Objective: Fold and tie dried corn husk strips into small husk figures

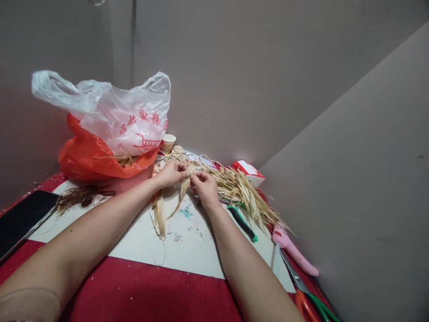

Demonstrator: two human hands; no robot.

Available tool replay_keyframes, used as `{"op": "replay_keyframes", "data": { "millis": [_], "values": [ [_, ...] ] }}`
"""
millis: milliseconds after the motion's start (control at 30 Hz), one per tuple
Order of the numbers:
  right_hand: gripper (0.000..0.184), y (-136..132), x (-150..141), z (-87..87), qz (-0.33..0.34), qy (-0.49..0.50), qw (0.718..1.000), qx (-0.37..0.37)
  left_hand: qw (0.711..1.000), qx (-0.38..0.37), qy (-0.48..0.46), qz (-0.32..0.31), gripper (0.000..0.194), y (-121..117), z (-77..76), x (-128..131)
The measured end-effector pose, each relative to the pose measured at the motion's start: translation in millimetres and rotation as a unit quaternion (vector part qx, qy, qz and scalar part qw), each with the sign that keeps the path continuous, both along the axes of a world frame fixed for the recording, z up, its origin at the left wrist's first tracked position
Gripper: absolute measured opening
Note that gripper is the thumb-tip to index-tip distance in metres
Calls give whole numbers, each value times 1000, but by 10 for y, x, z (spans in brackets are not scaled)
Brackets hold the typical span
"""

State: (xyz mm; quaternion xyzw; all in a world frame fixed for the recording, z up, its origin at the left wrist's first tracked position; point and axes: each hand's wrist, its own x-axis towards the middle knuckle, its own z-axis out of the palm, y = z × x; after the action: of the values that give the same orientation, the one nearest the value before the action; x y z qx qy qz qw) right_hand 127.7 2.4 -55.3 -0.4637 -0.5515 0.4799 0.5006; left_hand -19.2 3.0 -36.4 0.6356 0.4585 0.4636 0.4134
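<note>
Over a white sheet (197, 252), both my hands pinch one pale, dry corn husk strip (182, 191). My left hand (171, 174) has its fingertips closed on the husk's upper left side. Close beside it, my right hand (205, 188) grips the same strip between thumb and fingers. The husk's narrow tail hangs down toward the sheet. Another dry husk piece (159, 214) lies below my left wrist. A bundle of thin husk strips (239, 188) spreads out to the right, behind my right hand.
Left are a white plastic bag (134, 118) on a red bag (83, 154), dark brown fibres (80, 197) and a phone (25, 221). A paper cup (168, 143) and red-white box (248, 172) stand behind. Right are green-black-handled pliers (241, 222), a pink glue gun (296, 251) and scissors (298, 279).
</note>
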Motion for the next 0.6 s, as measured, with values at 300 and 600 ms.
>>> {"op": "replay_keyframes", "data": {
  "millis": [300,600],
  "values": [
    [26,11,10,-9,9,51,998,-23,998,-43,-38,4,12,-28,57,14],
    [17,41,33,74,24,241,962,-124,988,-90,-121,10,15,-12,40,14]
  ]
}}
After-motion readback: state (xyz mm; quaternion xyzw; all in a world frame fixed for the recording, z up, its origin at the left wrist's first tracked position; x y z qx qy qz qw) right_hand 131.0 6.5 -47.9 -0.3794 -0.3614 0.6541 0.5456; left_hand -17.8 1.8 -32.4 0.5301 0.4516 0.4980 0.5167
